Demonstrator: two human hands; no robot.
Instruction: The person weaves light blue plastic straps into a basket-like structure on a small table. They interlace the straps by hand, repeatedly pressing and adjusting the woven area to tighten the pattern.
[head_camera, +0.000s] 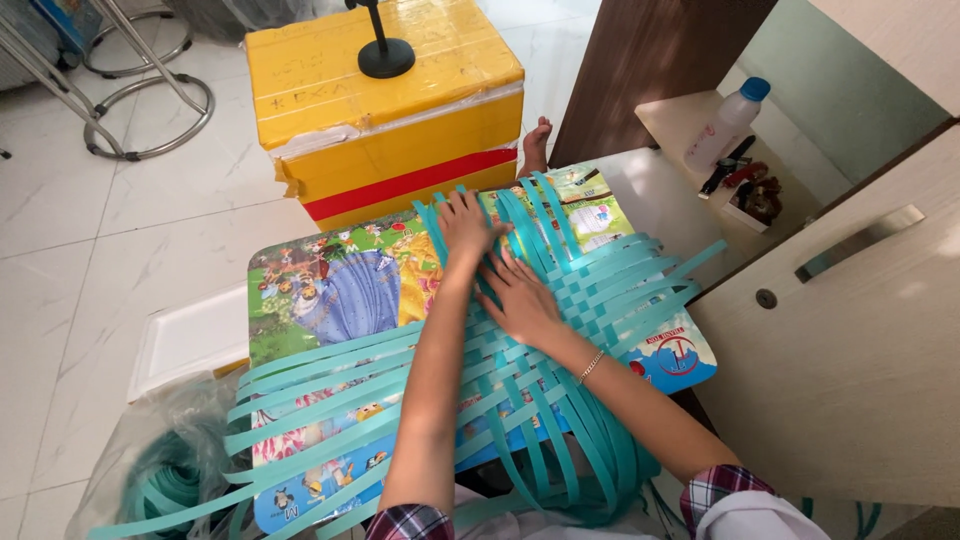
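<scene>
Head view: a half-woven mat of teal plastic strips (560, 330) lies across a small bench (330, 290) with a bright cartoon-printed top. The left hand (465, 225) rests at about twelve o'clock on the weave, fingers bent over the far ends of the strips, pinning them rather than clamped round anything. The right hand (520, 300) lies flat, fingers spread, just beside it at the middle of the weave. The two are close together but not touching.

The loose strip ends fan out toward eight o'clock and two o'clock, unsecured. In my judgement the crossings could slide apart if either hand lifts, since only hand pressure appears to hold them; the smooth printed top would let strips skate. Long ends hanging off the near edge toward six o'clock could drag the weave askew. A coil of spare strip in a clear bag (170, 470) at seven o'clock might snag trailing ends.
</scene>
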